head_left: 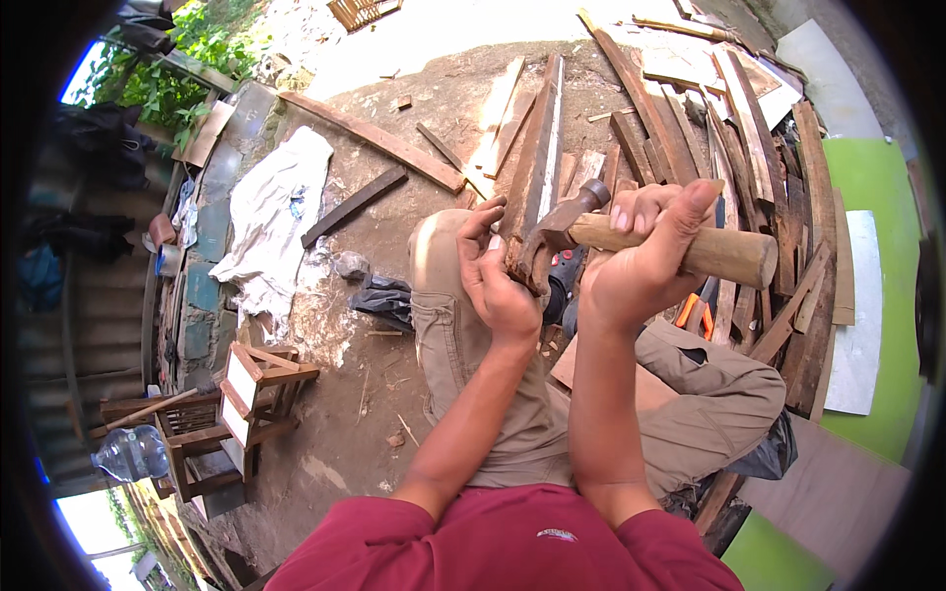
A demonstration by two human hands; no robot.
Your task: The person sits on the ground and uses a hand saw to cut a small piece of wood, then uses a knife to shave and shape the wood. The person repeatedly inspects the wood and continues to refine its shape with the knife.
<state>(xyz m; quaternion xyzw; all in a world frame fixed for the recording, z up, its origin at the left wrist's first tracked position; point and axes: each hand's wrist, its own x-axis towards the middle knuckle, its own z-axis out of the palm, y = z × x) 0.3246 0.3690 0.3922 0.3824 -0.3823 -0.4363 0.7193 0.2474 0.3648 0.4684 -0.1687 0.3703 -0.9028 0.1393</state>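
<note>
My right hand [645,241] is wrapped round the wooden handle of a claw hammer [731,256]. Its rusty head points away to the left, the curved claw down against the near end of a long wooden plank [537,148]. That plank runs away from me over my bent legs, brown with a pale strip along one side. At its near end my left hand [498,286] is closed about the wood, fingers on its left side, just beside the claw. Whether a nail sits under the claw is hidden.
Planks and offcuts [778,197] are heaped on the right, with an orange-handled tool [690,310] near my knee. A white cloth [281,207], a dark wood strip [355,207] and a black plastic bag [382,300] lie left. A small wooden frame [241,414] and clear bottle [133,453] stand lower left.
</note>
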